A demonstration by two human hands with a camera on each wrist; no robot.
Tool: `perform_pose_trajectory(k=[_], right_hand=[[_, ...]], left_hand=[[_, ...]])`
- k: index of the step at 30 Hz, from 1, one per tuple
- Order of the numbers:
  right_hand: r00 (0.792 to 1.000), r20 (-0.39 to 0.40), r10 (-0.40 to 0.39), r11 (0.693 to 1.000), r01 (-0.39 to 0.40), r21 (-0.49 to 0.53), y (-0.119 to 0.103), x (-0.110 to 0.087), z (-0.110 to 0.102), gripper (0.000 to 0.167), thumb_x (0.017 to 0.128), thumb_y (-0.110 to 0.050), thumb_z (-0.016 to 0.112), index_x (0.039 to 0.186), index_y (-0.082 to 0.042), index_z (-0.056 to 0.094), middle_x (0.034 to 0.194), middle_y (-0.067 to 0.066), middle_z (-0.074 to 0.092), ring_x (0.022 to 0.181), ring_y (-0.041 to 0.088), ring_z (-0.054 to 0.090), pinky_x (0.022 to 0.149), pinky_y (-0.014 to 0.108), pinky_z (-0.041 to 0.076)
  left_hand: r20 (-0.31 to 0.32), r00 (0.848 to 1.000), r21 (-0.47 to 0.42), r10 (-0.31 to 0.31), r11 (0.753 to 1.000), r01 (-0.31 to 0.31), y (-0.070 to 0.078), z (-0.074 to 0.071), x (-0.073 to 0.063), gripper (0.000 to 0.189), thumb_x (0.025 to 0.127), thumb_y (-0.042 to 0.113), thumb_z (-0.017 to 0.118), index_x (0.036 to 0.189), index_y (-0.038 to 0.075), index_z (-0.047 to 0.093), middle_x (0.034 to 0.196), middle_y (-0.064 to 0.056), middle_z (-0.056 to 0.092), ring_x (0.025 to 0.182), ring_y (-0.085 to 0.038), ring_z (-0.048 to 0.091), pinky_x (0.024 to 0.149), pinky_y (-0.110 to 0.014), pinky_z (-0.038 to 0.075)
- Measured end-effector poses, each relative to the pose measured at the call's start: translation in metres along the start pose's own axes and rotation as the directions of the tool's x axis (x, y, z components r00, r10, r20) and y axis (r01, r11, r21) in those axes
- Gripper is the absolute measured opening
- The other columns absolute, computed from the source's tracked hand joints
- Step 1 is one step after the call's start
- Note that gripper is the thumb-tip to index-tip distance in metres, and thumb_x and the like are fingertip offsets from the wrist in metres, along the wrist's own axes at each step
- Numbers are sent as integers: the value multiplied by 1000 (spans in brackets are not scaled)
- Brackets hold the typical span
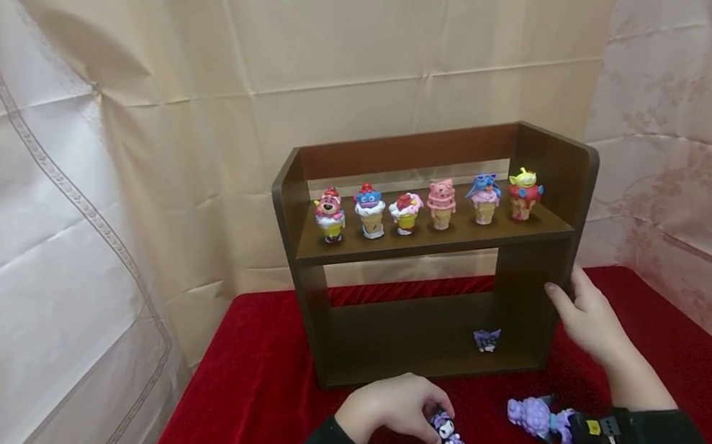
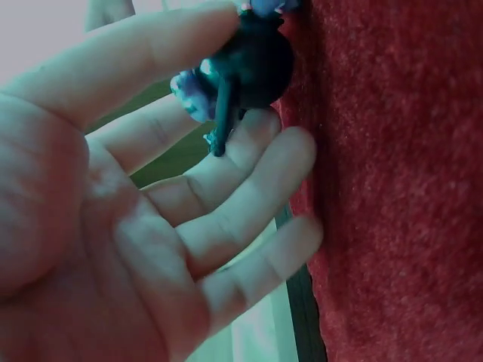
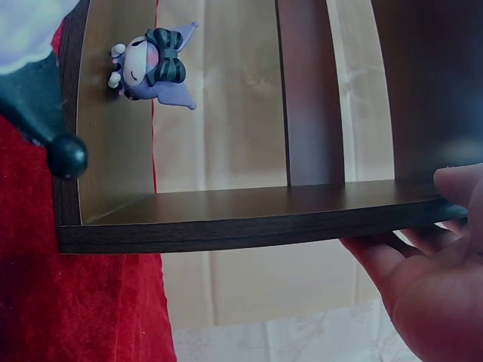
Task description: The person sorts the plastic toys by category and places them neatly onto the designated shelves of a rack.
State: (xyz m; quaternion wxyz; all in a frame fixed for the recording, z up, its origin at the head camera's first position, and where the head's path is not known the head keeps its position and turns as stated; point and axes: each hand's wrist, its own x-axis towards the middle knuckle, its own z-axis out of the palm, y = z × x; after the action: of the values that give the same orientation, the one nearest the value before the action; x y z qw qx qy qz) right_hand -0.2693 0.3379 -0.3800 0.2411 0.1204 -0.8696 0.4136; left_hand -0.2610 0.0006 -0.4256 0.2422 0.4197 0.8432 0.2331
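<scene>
My left hand [image 1: 401,407] pinches a small purple, white and black figurine [image 1: 448,435] between thumb and fingers, just in front of the shelf and low over the red cloth. In the left wrist view the figurine [image 2: 253,72] shows its dark round back. My right hand [image 1: 594,316] grips the right side panel of the dark brown two-tier shelf [image 1: 430,249], thumb on the inner side. A purple figurine with a dark bow [image 3: 155,66] stands on the lower tier near the right end. Another purple figurine [image 1: 536,416] is by my right wrist on the cloth.
Several ice-cream-cone character figurines [image 1: 442,204] stand in a row on the upper tier. Red velvet cloth [image 1: 237,393] covers the table. Beige curtains [image 1: 376,46] hang behind, with pale fabric at both sides.
</scene>
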Motion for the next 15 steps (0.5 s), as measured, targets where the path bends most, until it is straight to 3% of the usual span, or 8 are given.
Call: perform_pose_trajectory(k=[5,15], right_hand=[[1000,1,2,1000,-2,-2,1,0,0,56,109,-22,46,160,-8,26,143,31,50,126,46,50,81,5,36],[1000,0,4,1000,-4,4,1,-1,0,57,110,-22,46,160,-8,25,142,31,50,126,46,50,81,6,36]], left_hand=[[-1,999,-18,35,999,-35,-1,0,2,28,92,18,78,119,19,73,95,18,65,85,2,58,76,-19,50],[-6,1000,-70,19,997,-19,1,0,3,35,91,14,79,123,18,67,99,15,65,90,2,58,79,-20,50]])
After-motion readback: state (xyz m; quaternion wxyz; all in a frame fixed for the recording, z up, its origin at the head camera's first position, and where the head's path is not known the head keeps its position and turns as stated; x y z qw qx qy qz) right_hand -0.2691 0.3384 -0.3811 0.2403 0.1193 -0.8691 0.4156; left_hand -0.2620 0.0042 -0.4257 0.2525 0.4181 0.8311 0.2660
